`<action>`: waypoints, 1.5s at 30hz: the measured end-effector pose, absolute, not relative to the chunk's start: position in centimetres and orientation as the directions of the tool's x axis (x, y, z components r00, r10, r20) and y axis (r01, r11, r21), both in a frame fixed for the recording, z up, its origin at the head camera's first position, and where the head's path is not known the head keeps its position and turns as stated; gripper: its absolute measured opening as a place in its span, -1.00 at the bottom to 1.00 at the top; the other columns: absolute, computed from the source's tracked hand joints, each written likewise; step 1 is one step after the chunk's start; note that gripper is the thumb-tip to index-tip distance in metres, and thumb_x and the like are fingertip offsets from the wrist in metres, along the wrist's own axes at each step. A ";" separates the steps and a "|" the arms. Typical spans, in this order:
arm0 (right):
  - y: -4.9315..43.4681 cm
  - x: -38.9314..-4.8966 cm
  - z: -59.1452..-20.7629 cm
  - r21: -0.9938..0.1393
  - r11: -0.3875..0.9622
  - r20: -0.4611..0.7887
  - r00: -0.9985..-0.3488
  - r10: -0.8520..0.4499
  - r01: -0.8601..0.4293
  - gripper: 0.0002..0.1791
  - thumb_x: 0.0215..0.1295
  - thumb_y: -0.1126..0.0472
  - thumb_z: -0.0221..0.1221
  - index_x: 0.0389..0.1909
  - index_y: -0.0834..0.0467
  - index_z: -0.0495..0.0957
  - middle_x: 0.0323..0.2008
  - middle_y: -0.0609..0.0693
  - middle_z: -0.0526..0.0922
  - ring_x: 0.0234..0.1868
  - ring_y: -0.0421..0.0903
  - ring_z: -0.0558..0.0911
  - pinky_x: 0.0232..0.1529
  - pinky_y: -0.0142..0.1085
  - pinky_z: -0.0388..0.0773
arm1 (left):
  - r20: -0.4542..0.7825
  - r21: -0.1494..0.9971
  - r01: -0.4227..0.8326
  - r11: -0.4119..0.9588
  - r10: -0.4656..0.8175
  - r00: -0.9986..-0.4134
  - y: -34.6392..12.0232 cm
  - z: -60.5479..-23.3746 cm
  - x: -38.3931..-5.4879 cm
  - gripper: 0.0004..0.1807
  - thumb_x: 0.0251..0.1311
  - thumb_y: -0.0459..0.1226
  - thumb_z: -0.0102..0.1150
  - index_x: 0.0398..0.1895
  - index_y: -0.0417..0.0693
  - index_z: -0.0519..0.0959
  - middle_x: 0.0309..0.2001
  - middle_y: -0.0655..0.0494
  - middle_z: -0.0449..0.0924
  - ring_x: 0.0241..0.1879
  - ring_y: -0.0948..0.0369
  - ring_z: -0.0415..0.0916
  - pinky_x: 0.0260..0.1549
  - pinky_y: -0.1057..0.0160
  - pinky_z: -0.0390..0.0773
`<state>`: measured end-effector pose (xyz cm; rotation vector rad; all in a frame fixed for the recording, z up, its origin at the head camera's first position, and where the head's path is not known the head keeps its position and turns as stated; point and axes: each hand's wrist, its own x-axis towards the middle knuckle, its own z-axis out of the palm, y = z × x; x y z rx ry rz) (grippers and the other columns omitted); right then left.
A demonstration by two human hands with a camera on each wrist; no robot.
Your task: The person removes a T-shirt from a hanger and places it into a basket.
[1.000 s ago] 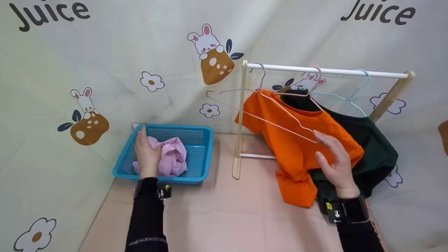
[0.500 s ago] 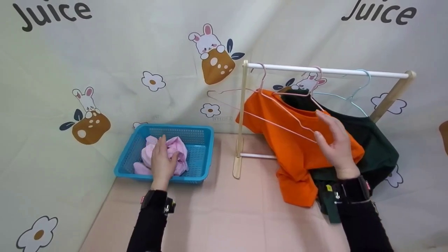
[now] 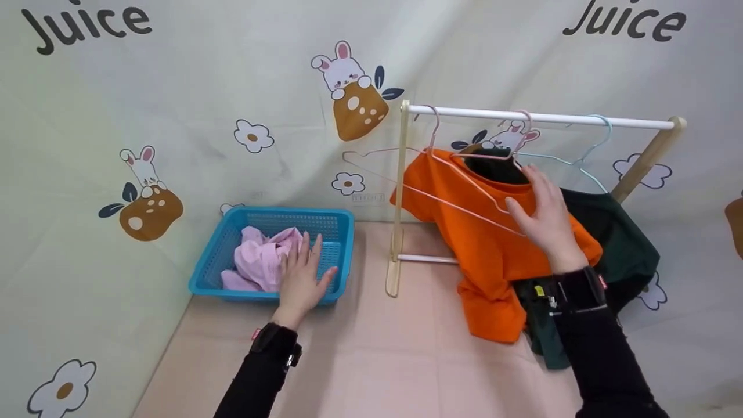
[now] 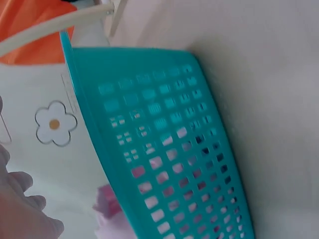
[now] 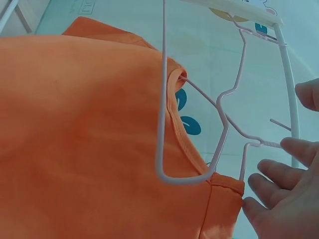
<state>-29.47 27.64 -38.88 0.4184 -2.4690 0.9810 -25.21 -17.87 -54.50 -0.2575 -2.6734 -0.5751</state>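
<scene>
A blue basket point(image 3: 343, 244) is sitting on the tabletop point(image 3: 371, 360), and a crumpled pink cloth point(image 3: 258, 261) is lying inside it, taking up the left and middle part while bare mesh is showing at the right end. The left hand point(image 3: 302, 284) is hovering over the basket's front right side, just beside the cloth in the head view; its grip is standing wide, fingers straight and spread. The left wrist view is showing a gap between fingertips and cloth, and is also revealing pink through the holes of the basket wall. The right hand point(image 3: 548, 226) is hanging in front of the orange shirt point(image 3: 493, 255), its grip wide too, thumb well apart from the fingers. The right wrist view is placing its fingertips just beside the shirt's shoulder, without settling whether they are touching it. That view is also showing a rear pink hanging wire point(image 5: 200, 91) running into the shirt's neckline, while a front pink hanger point(image 5: 161, 124) is dangling before it. Behind, a dark green garment point(image 3: 624, 238) is hanging
</scene>
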 end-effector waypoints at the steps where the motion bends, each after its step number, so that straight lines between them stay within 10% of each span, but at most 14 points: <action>1: 27.6 -29.6 -38.7 -0.571 0.706 0.496 -0.862 -0.109 -0.418 -0.30 0.41 0.09 0.17 0.47 0.25 0.19 0.48 0.25 0.15 0.43 0.28 0.13 0.40 0.21 0.00 | 0.411 0.341 0.266 0.902 0.111 -0.905 -17.5 -54.5 -25.1 -0.17 0.31 0.08 0.14 0.54 -0.06 0.14 0.52 -0.22 0.02 0.50 -0.21 -0.15 0.33 -0.38 -0.12; 15: 26.6 -32.6 -36.2 -0.638 0.725 0.347 -0.937 -0.032 -0.260 -0.22 0.47 -0.02 0.07 0.55 0.19 0.00 0.47 0.26 0.15 0.41 0.22 0.22 0.42 0.09 0.08 | 0.372 0.230 0.369 0.901 0.269 -0.888 -13.0 -55.2 -23.5 -0.15 0.29 0.20 0.06 0.56 0.05 0.13 0.55 -0.12 -0.05 0.52 -0.15 -0.22 0.37 -0.33 -0.23; 26: 25.6 -35.2 -34.1 -0.704 0.693 0.330 -0.935 0.129 -0.153 -0.58 0.53 0.07 0.00 0.23 0.25 0.41 0.06 0.22 0.55 0.06 0.10 0.52 0.18 -0.05 0.42 | 0.400 0.203 0.460 0.865 0.355 -0.845 -10.5 -55.8 -22.6 -0.18 0.32 0.17 0.06 0.53 0.02 0.18 0.54 -0.13 0.00 0.50 -0.16 -0.12 0.35 -0.33 -0.09; 45: 26.0 -35.8 -33.7 -0.836 0.504 0.386 -0.886 0.258 -0.218 -0.73 0.54 0.11 -0.04 -0.01 0.22 0.49 -0.12 0.09 0.61 -0.13 -0.14 0.65 0.04 -0.33 0.57 | 0.364 0.233 0.489 0.841 0.391 -0.845 -7.2 -58.1 -20.9 -0.18 0.30 0.17 0.09 0.53 0.04 0.18 0.53 -0.12 0.04 0.51 -0.13 -0.11 0.36 -0.31 -0.11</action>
